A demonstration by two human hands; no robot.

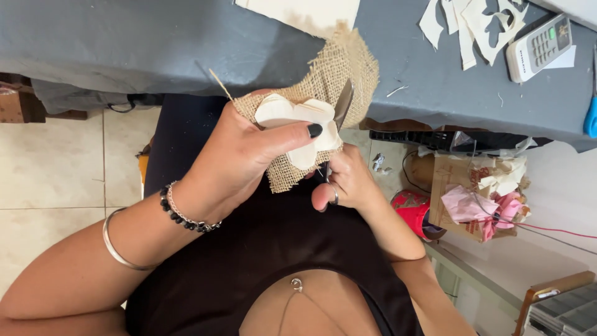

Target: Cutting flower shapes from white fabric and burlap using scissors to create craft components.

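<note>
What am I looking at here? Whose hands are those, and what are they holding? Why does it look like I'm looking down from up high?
The camera sits on a person's head and looks down, so you see what they see: their own arms and lap. There is no machine here, just two bare hands.

The left hand, with bracelets on the wrist, pinches a cream flower-shaped template against a piece of burlap. The right hand holds scissors, and their blade points up along the edge of the flower shape.

Ahead is a table with a grey cloth. On it lie cream paper scraps with shapes cut out, a white remote control and a blue tool handle at the edge. Below the table, to the right, a box holds pink fabric flowers.
</note>
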